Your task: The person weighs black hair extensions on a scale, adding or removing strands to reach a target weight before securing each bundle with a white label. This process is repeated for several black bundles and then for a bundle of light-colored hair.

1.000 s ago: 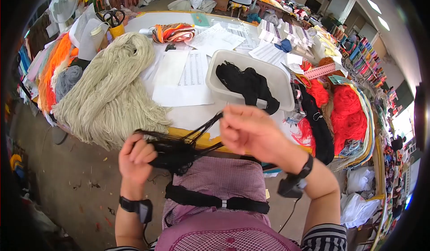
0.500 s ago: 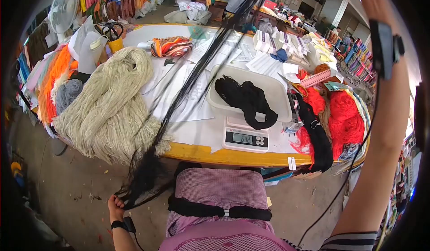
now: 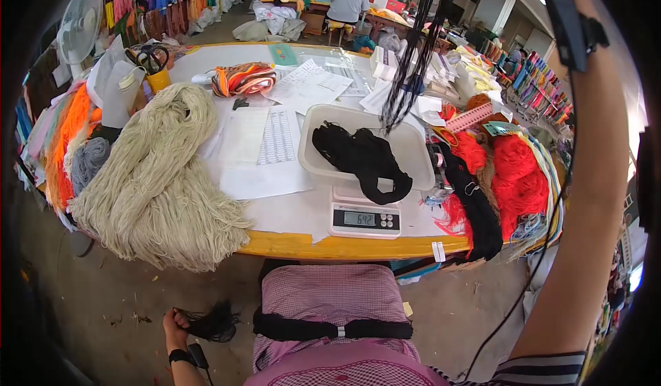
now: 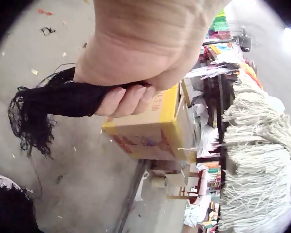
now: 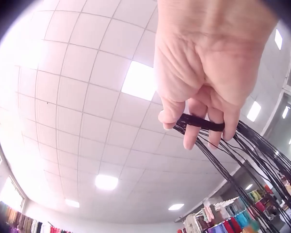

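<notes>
My right hand (image 5: pixel 208 73) is raised high, its fingers curled through a loop of black yarn (image 5: pixel 201 122). In the head view the long black strands (image 3: pixel 420 49) hang from the top edge over the back of a white plastic tray (image 3: pixel 313 169); the hand itself is mostly out of that view. Low at the left, beside the seated lap, my left hand (image 3: pixel 174 327) grips a bunch of black yarn (image 4: pixel 72 99) with loose ends dangling. Another black skein (image 3: pixel 358 155) lies in the tray, draped over its front rim. Under the tray sits a digital scale (image 3: pixel 365 221).
A large beige skein (image 3: pixel 151 186) covers the table's left. Printed sheets (image 3: pixel 275 138) and an orange striped skein (image 3: pixel 244 80) lie behind. Red yarn (image 3: pixel 520 179) is heaped right. Scissors stand in a yellow cup (image 3: pixel 158 80). A cardboard box (image 4: pixel 150 126) stands on the floor.
Both hands moved apart from in front of the lap, right up, left down. The black yarn stretched between them half a second ago; now each hand holds a separate hanging part.
</notes>
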The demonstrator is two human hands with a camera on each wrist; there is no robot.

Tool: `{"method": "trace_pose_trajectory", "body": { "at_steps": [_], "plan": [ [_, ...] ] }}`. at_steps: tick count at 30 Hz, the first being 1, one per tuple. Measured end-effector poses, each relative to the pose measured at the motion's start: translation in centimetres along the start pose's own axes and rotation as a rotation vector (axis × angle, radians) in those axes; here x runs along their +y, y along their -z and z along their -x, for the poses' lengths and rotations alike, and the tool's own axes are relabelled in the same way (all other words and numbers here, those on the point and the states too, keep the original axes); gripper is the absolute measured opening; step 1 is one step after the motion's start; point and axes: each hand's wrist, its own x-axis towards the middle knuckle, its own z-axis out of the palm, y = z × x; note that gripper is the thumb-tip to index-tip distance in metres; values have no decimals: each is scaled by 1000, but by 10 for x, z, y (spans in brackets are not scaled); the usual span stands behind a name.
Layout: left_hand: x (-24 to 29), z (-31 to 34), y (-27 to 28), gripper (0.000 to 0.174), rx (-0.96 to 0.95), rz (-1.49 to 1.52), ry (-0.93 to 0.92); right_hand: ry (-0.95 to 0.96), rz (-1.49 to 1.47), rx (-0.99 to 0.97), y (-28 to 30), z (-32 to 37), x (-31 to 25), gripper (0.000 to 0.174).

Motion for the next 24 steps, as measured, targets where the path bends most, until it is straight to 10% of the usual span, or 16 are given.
{"method": "trace_pose_trajectory", "body": {
  "at_steps": [5, 7, 8, 11, 14, 18, 24],
  "plan": [
    [19, 16, -62, 26, -137, 0, -22, -332, -78, 30, -23, 52, 46, 16],
    [27, 20, -80, 24, -249, -4, -32, -232, 37, -418, 1, 75, 106, 26],
    [31, 27, -92, 24, -245, -5, -29, -471, 129, -323, -14, 102, 114, 23],
    [38, 60, -139, 22, -248, -91, -91, -384, 313, -412, -42, 186, 177, 24],
    [44, 83, -170, 23, -379, -180, -99, -352, 923, -398, -84, 259, 157, 9],
    [46, 137, -228, 24, -423, -280, -175, -8, 1063, -304, -119, 318, 123, 15],
    [34, 191, -304, 25, -588, -341, -247, -112, 1011, -160, -132, 357, 93, 46]
  ]
}}
